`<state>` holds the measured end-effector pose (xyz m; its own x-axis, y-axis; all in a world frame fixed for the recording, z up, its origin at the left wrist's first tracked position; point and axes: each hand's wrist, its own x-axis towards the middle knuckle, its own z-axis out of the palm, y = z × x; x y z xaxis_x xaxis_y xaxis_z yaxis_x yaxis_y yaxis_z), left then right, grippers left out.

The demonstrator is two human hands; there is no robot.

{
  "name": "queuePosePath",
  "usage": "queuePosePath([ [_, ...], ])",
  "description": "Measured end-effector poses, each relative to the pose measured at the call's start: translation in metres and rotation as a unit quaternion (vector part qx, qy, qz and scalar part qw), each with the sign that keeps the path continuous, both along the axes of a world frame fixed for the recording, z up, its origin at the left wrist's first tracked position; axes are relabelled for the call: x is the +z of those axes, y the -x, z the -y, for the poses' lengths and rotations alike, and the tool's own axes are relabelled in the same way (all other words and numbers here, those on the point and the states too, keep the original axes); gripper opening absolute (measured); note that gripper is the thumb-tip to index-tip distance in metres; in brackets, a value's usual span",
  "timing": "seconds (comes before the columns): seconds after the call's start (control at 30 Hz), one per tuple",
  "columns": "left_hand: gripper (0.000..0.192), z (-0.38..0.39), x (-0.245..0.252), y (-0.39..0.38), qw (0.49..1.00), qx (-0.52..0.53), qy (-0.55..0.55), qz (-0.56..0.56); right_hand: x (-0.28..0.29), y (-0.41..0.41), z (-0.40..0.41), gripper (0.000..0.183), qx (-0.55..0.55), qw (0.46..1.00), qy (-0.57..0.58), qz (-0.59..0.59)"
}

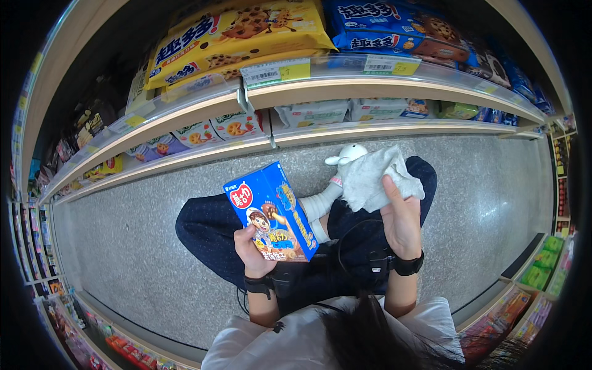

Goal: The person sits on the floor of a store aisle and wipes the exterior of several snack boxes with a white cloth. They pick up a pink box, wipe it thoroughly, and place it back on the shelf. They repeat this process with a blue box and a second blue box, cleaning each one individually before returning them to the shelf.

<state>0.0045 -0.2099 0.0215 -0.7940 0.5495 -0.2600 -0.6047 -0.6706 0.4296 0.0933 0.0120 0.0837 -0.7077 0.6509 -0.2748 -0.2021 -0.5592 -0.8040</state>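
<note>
My left hand grips a blue cardboard biscuit box by its lower left part, with the thumb on the printed front. The box is tilted and looks closed. A pale grey-white cloth is in my right hand, pinched between thumb and fingers and hanging crumpled to the left. Box and cloth are apart, both held above my crossed legs. Just behind the cloth shows a white shoe with a black dot. A black band is on each wrist.
Ahead runs a wooden shelf with yellow biscuit packs and blue biscuit packs. On the lower shelf stand white cracker packs and small boxes. Speckled grey floor surrounds me. More stocked shelves stand behind.
</note>
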Motion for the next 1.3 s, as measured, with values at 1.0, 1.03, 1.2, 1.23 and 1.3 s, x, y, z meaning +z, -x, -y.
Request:
queuePosePath([
  [1.0, 0.045, -0.024, -0.002, -0.011, 0.974, -0.111, 0.191, -0.052, 0.025, 0.021, 0.058, 0.036, 0.272, 0.696, -0.663, -0.048],
  [1.03, 0.043, -0.024, 0.002, -0.012, 0.973, -0.121, 0.188, -0.065, 0.030, 0.028, 0.053, 0.039, 0.254, 0.701, -0.666, -0.025],
  [1.2, 0.046, -0.023, 0.004, -0.008, 0.975, -0.105, 0.190, -0.057, 0.019, 0.019, 0.062, 0.039, 0.260, 0.703, -0.660, -0.056],
  [1.23, 0.047, -0.023, 0.004, -0.003, 0.977, -0.102, 0.184, -0.042, 0.017, 0.011, 0.066, 0.036, 0.280, 0.701, -0.654, -0.050],
  [1.3, 0.048, -0.025, 0.001, -0.001, 0.981, -0.100, 0.165, -0.016, 0.010, -0.006, 0.072, 0.031, 0.299, 0.725, -0.618, -0.054],
])
